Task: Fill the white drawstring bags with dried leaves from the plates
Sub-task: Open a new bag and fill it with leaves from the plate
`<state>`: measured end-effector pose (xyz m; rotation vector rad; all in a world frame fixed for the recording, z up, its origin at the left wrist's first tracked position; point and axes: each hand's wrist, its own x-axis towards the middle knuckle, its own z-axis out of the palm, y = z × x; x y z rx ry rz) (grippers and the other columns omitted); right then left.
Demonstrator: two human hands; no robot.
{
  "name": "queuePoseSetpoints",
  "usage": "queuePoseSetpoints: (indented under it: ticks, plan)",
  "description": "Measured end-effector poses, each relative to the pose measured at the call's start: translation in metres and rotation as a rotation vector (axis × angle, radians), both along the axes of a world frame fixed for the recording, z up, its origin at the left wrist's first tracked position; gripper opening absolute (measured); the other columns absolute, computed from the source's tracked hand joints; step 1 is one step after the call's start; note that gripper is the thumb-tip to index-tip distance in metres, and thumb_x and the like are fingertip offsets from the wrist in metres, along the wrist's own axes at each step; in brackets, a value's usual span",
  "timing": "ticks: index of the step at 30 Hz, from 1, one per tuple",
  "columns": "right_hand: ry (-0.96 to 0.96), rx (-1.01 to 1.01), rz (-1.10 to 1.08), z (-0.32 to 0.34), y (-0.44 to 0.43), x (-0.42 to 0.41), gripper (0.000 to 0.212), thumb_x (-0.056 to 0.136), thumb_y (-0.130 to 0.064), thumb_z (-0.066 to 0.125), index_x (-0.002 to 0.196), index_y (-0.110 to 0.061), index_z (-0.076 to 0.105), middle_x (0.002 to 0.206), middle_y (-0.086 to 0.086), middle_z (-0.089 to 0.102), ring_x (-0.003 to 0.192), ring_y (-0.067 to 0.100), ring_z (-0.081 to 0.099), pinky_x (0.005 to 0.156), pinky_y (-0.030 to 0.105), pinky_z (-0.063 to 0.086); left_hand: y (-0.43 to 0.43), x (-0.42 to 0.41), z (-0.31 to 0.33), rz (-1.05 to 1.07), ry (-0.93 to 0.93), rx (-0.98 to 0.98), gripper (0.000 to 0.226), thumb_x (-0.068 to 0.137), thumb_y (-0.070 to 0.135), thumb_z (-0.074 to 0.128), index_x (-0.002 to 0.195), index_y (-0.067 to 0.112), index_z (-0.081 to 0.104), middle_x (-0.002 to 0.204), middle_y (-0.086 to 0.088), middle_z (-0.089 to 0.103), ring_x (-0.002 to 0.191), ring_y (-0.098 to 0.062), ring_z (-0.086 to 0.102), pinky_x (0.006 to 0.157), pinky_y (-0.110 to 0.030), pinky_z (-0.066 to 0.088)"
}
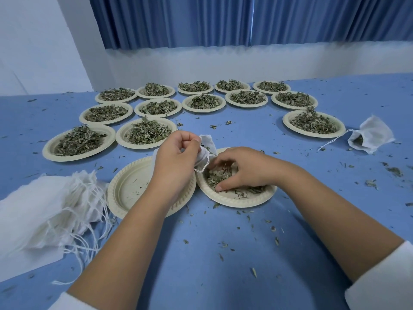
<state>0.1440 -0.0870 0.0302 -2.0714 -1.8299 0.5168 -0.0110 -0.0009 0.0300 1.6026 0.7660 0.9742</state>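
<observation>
My left hand [176, 157] pinches the rim of a white drawstring bag [206, 151] and holds its mouth open over the near right plate [234, 199]. My right hand [241, 170] lies in that plate with its fingers curled around a pinch of dried leaves [215, 176], close to the bag's mouth. Only a thin layer of leaves is left on this plate. Beside it, under my left wrist, sits a nearly bare plate [129, 189].
Several plates heaped with dried leaves [146, 132] stand in rows across the blue table. A pile of flat white bags [44, 211] lies at the near left. One filled bag [369, 136] rests at the far right. Leaf crumbs are scattered all over the cloth.
</observation>
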Motion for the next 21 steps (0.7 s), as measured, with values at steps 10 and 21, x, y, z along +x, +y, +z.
queuePoseSetpoints:
  ticks: [10, 21]
  plan:
    - [0.053, 0.107, 0.094, -0.007, -0.006, -0.01, 0.038, 0.081, -0.029, 0.078, 0.118, -0.029, 0.069, 0.114, -0.018, 0.06, 0.108, -0.004, 0.052, 0.095, 0.014, 0.039, 0.0, -0.001, -0.003, 0.015, 0.021, 0.017, 0.012, 0.095, 0.014, 0.056, 0.087, 0.021, 0.062, 0.073, 0.005, 0.057, 0.052, 0.003, 0.049, 0.051, -0.009, 0.04]
    - [0.049, 0.173, 0.092, -0.009, -0.008, -0.015, 0.016, 0.079, -0.023, 0.079, 0.094, -0.025, 0.075, 0.084, -0.021, 0.062, 0.078, -0.012, 0.052, 0.069, 0.008, 0.038, -0.003, -0.002, -0.002, -0.004, 0.003, -0.02, 0.012, 0.095, 0.009, 0.055, 0.088, 0.016, 0.062, 0.067, 0.003, 0.055, 0.048, 0.002, 0.048, 0.05, -0.009, 0.041]
